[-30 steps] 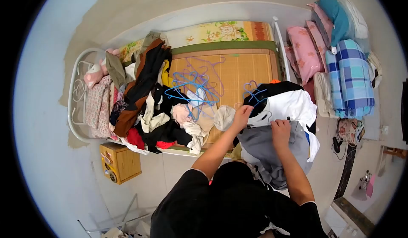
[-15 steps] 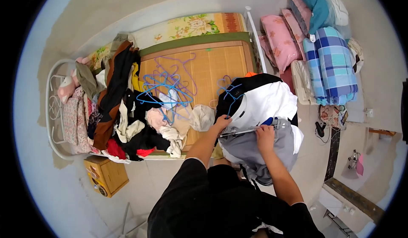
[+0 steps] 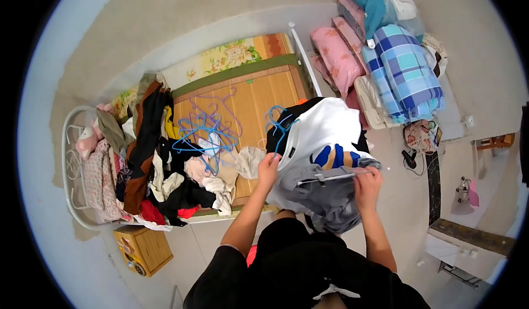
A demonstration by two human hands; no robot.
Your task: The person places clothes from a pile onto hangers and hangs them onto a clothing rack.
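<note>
Gray garment [image 3: 336,201] is at right, on the near side of the white shirt [image 3: 325,124]; the right hand [image 3: 367,181] pinches its top edge. Whether the left hand [image 3: 268,169] grips anything, I cannot tell.

A white-framed bed [image 3: 270,88] stands beyond and to the left of the left hand [image 3: 268,168], set along a pale wall [image 3: 209,17]. Left of that hand, closer in, a small wooden cabinet [image 3: 146,251] sits on light floor tiles [image 3: 206,248]. Right of the right hand [image 3: 368,186], a dark strip [image 3: 434,185] crosses the floor; farther right is a wall socket [image 3: 468,121]. The light is bright.
</note>
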